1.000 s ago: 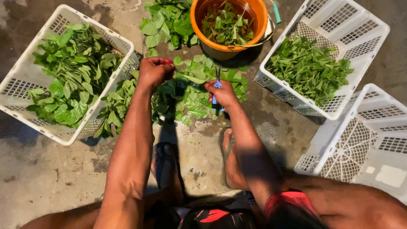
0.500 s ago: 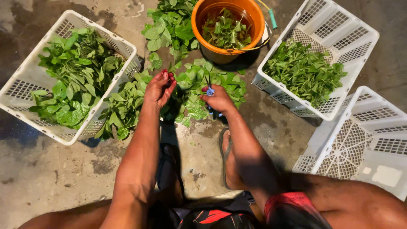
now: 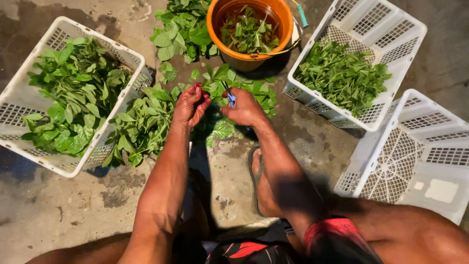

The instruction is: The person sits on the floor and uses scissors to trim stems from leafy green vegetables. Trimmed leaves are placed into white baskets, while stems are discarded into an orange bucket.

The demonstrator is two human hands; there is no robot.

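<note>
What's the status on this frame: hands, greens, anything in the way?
Left hand pinching a leafy stem. Right hand gripping small scissors. Both over the pile of greens on the floor. Orange bucket just beyond, nothing blocking.

Blades of the blue-handled scissors (image 3: 231, 99) largely concealed within the right hand (image 3: 245, 108). What the left hand (image 3: 190, 105) pinches is too small to identify (fingertips curled inward). Left basket (image 3: 58, 29), empty basket (image 3: 425, 161) and leaf pile (image 3: 183, 24) are cropped by picture edges.
</note>
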